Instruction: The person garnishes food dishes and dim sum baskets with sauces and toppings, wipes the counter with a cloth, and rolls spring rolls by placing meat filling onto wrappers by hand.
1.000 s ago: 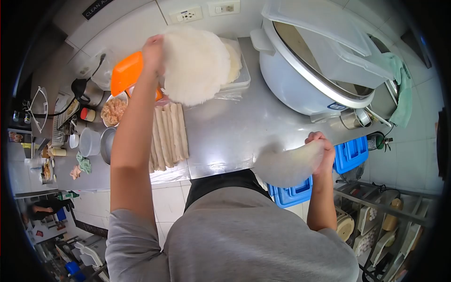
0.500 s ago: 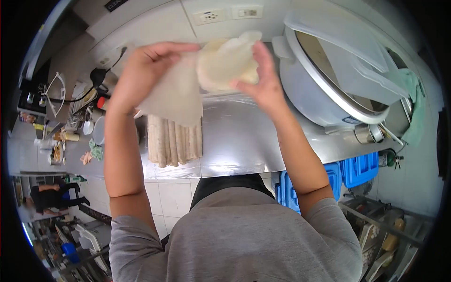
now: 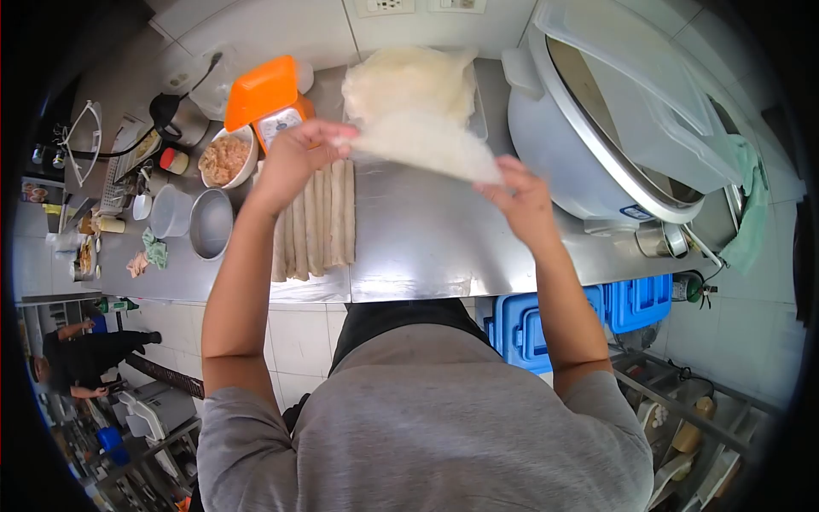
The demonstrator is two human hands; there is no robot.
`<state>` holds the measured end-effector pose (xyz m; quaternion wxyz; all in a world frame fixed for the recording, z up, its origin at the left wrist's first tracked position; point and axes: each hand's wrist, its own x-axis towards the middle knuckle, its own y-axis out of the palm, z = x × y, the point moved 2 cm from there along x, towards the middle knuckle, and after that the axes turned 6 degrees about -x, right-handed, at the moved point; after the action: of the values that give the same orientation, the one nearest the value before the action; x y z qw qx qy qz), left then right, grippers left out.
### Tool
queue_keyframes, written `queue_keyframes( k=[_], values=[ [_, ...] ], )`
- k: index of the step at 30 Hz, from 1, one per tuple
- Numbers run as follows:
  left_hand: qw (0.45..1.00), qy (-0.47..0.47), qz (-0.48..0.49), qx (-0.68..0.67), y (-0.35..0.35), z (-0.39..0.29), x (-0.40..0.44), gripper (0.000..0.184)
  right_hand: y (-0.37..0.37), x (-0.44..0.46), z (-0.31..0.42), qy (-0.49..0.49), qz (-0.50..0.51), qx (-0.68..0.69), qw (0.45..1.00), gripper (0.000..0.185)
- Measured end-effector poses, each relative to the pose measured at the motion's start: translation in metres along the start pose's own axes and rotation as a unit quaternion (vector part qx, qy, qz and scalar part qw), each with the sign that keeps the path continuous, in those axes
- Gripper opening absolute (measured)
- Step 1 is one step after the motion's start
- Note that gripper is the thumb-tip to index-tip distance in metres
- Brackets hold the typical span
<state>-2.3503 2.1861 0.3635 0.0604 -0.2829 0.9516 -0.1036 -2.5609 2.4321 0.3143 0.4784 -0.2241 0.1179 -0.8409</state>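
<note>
A thin, pale spring roll wrapper (image 3: pixel 426 147) is stretched in the air between my two hands, slanting down to the right. My left hand (image 3: pixel 300 158) pinches its left end, fingers closed. At the lower right corner, my right hand (image 3: pixel 519 194) grips the sheet between thumb and fingers. Just behind it, a stack of wrappers (image 3: pixel 409 81) lies on a clear tray at the wall. Several long, pale rolls (image 3: pixel 314 224) lie side by side on the steel counter, below and partly behind my left hand.
Left of the rolls are an orange kitchen scale (image 3: pixel 277 111), a bowl of minced filling (image 3: pixel 225 160) and a round metal pan (image 3: pixel 211 224). A large white cooker (image 3: pixel 567 145) fills the right side of the steel counter (image 3: pixel 426 239). Another person (image 3: pixel 85 363) stands far left.
My right hand has moved down and right, drawing the wrapper out between both hands. My left hand has shifted lower. The scale and filling bowl have come into view.
</note>
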Motion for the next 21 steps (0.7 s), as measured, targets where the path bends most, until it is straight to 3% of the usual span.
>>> queue_keyframes(
  k=[2,5,8,9,11,14,18,21],
  values=[
    [0.998,0.031,-0.004,0.060,0.015,0.036,-0.013,0.020,0.014,-0.030,-0.025,-0.083,-0.006,-0.063,0.995,0.036],
    [0.965,0.081,0.018,0.248,0.034,0.120,-0.034,0.019,0.046,-0.070,-0.047,-0.090,0.124,-0.170,0.974,0.038],
    [0.914,0.109,0.051,0.387,0.064,0.144,-0.061,0.023,0.070,-0.097,-0.062,0.052,0.236,-0.080,0.967,0.035],
    [0.900,0.113,0.061,0.416,0.080,0.143,-0.071,0.025,0.074,-0.094,-0.060,0.006,0.198,-0.149,0.969,0.037],
    [0.894,0.099,0.077,0.430,0.104,0.141,-0.089,0.034,0.080,-0.083,-0.055,-0.088,0.118,-0.285,0.947,0.042],
    [0.880,0.066,0.090,0.461,0.114,0.145,-0.097,0.044,0.103,-0.091,-0.060,-0.010,0.122,-0.391,0.912,0.053],
    [0.867,0.058,0.090,0.486,0.109,0.165,-0.096,0.048,0.120,-0.108,-0.047,0.078,0.163,-0.397,0.900,0.054],
    [0.885,0.146,0.061,0.438,0.097,0.168,-0.102,0.045,0.123,-0.084,-0.036,0.126,0.177,-0.432,0.875,0.050]
  ],
)
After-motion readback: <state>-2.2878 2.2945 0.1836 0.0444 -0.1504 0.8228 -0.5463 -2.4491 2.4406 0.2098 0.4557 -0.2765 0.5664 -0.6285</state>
